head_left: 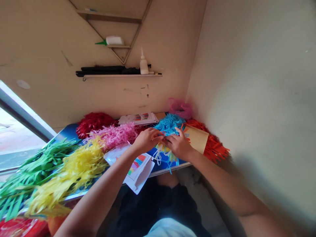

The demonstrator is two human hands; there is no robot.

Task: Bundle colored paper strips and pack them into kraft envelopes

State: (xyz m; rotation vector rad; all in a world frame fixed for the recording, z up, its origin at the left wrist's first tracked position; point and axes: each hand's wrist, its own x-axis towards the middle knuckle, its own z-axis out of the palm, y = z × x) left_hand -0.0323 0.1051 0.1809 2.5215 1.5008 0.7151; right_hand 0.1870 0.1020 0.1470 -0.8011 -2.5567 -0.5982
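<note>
My left hand and my right hand meet over a blue tabletop, pinching a bundle of light blue paper fringe between them. White and yellow strips hang below the fingers. Right of my right hand lies a tan paper cone edged with orange-red fringe. A printed sheet with coloured stripes lies beneath my left forearm. Pink fringe, yellow fringe, green fringe and dark red fringe are heaped to the left.
A stack of printed papers and a pink plastic bag sit against the back wall. A white glue bottle and black objects stand on a wall shelf. A wall closes the right side.
</note>
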